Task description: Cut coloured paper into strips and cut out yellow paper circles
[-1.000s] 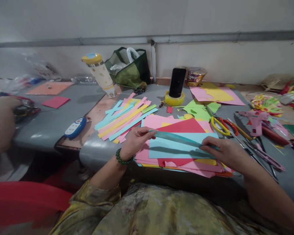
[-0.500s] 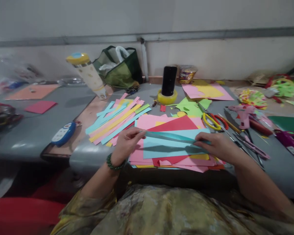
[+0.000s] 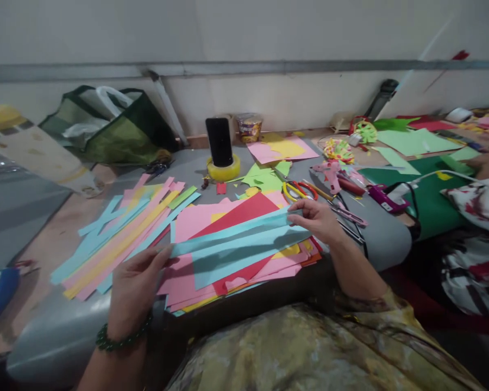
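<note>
Left hand (image 3: 133, 279) and right hand (image 3: 320, 220) pinch a light-blue paper strip (image 3: 232, 232) by its 2 ends, above the paper stack (image 3: 184, 287) near the front edge of the surface (image 3: 61, 339); light, even tension should prevent creasing.

Upper garment (image 3: 281, 347), near edge of scene: loose cloth, olive and yellow-green, mottled with darker brownish and paler greyish patches, soft-edged pattern. Right sleeve (image 3: 377, 317): same cloth, wide, creased in folds, ending around elbow; right forearm (image 3: 358, 271) bare beyond. Bracelet (image 3: 120, 343), left wrist (image 3: 123, 321): dark green, round beads, single strand. Left hand (image 3: 134, 282), right hand (image 3: 320, 220): ungloved.
</note>
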